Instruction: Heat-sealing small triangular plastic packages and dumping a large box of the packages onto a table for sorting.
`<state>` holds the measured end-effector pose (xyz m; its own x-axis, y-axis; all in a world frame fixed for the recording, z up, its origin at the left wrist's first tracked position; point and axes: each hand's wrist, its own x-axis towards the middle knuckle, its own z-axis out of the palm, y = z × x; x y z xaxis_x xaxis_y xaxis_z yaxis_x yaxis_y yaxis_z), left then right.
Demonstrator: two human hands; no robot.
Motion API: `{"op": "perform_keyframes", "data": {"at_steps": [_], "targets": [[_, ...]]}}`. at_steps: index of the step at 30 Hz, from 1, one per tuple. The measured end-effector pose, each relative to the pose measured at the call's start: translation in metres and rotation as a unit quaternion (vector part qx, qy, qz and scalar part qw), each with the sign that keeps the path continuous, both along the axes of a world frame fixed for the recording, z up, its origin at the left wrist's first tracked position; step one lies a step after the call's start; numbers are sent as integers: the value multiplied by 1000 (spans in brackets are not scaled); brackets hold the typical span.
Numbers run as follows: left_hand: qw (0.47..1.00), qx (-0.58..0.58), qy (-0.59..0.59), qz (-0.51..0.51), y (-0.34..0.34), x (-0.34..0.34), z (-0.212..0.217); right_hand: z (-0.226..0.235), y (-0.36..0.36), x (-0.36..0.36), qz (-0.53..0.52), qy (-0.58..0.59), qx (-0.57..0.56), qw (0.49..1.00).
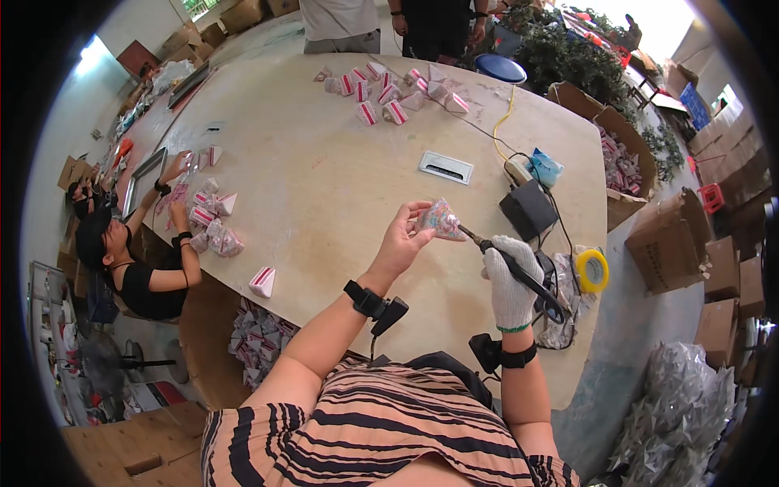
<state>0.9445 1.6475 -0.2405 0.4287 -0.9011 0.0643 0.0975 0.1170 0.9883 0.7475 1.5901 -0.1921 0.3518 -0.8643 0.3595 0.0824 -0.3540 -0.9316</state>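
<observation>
My left hand [399, 246] is closed round a toy cake slice [441, 220], wedge-shaped and speckled pink, blue and white. It is held up above the table [341, 178]. In a white knitted glove, my right hand [513, 276] grips the black handle of a tool that looks like a soldering iron [479, 239]. Its slim tip points left and reaches the slice's right side; whether they touch I cannot tell. A black cable curves down from the handle below my right hand.
Wrapped cake slices lie at the table's far edge [395, 112] and left edge, where a co-worker [134, 268] handles some. A black box [527, 209], cables and yellow tape roll [591, 270] are at right. Cartons [669, 243] stand beyond; people stand at the far side.
</observation>
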Motion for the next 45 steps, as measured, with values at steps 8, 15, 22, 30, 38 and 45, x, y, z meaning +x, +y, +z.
{"op": "perform_keyframes", "data": {"at_steps": [8, 15, 22, 30, 38, 45], "targets": [[1000, -21, -17, -8, 4, -15, 7, 6, 9, -18, -12, -9, -3, 1000], [999, -21, -34, -5, 9, -20, 14, 9, 15, -22, -3, -26, 13, 1000], [999, -12, -38, -7, 12, -19, 13, 12, 19, -20, -3, -19, 14, 1000], [1000, -12, -22, -14, 13, -19, 12, 10, 19, -19, -1, -21, 9, 1000], [999, -10, -36, -10, 11, -19, 14, 12, 21, -18, -13, -20, 24, 999], [999, -14, -48, -15, 11, -18, 8, 11, 22, -19, -14, -7, 26, 1000]]}}
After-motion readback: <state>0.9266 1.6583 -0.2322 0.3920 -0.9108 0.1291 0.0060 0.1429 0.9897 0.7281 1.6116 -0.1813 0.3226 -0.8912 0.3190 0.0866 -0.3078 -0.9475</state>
